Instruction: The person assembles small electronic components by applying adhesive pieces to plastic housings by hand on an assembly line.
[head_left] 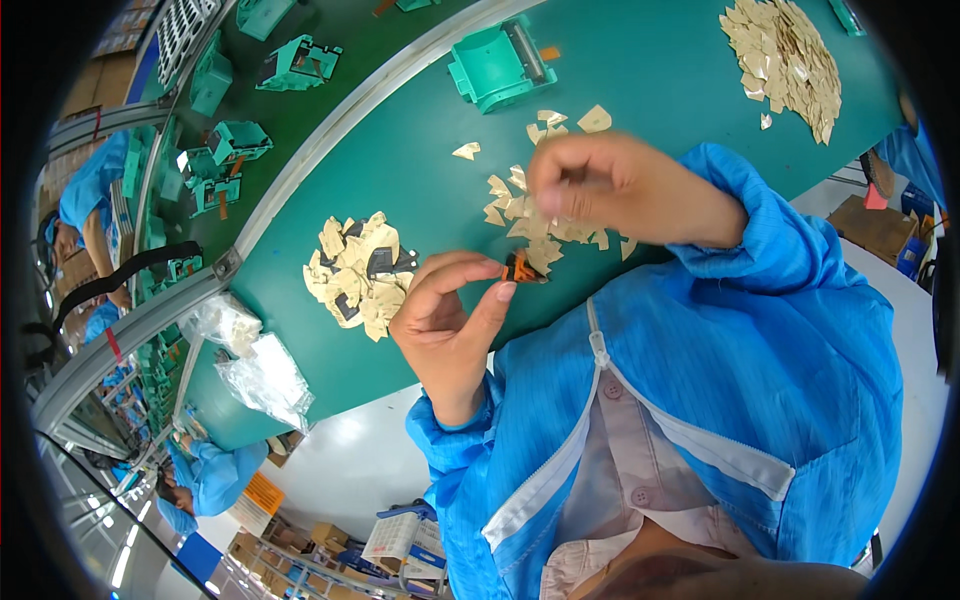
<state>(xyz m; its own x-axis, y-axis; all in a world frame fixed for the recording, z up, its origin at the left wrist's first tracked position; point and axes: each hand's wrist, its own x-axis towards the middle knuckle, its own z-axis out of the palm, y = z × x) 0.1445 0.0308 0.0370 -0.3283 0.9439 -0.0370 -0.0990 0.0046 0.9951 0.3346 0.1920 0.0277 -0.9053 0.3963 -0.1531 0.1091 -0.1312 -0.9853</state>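
My left hand [450,320] pinches a small black and orange part [523,268] between thumb and forefinger. Up and to the right of it, my right hand [625,190] is slightly blurred, its fingers curled and pressed together. Whatever those fingers may hold is hidden. Beneath the right hand lie scattered cream-coloured, pointed paper-like pieces [515,207]. Left of my left hand sits a heap of similar cream pieces [350,260] mixed with dark parts [393,262].
The green work surface [420,160] carries a teal plastic housing [500,65] at the back and a large cream pile [785,60] at far right. Clear plastic bags [265,375] lie at left. A metal rail [310,150] separates a belt with more housings [300,62]. Co-workers in blue [215,475] are leftward.
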